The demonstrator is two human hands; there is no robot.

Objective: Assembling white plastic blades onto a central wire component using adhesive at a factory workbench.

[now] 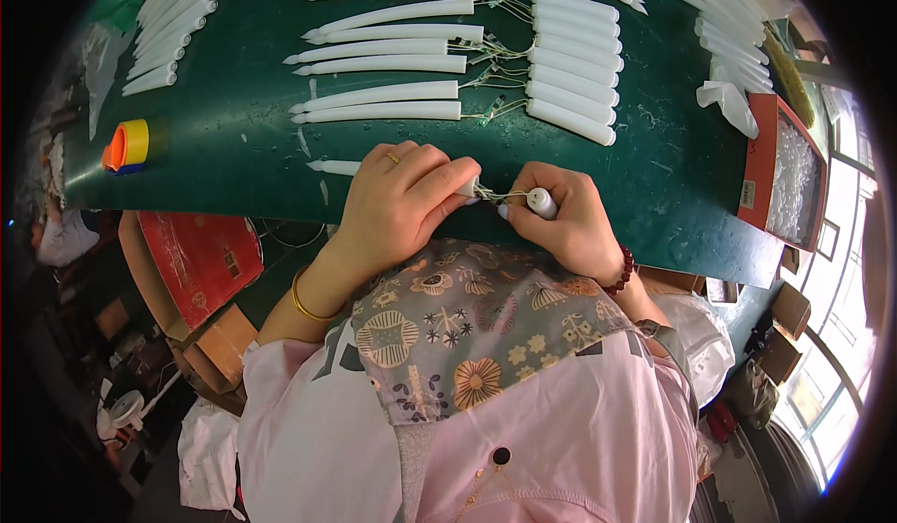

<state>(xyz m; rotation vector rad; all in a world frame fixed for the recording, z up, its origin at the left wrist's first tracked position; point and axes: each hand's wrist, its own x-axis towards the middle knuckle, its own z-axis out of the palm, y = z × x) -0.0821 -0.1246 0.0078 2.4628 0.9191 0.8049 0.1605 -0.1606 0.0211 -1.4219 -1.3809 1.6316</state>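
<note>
Near the front edge of the green table (248, 84), my left hand (392, 201) is closed around a white flame-tipped LED candle tube (333, 166). Its tip points left and the middle is under my fingers. My right hand (572, 219) grips a short white cylinder (541, 203), its round end showing. Thin pale wires (502, 194) run between the two pieces, with my fingertips close to both ends. Beyond my hands lie several similar tapered tubes (388, 89), wired through small green circuit boards (492, 110) to a row of white cylinders (572, 117).
Yellow and orange tape rolls (134, 142) sit at the table's left. White tubes are stacked at the far left (177, 33) and far right (729, 28). A red box (760, 163) of small clear parts stands at the right edge. Cardboard boxes (220, 350) are below the table's left side.
</note>
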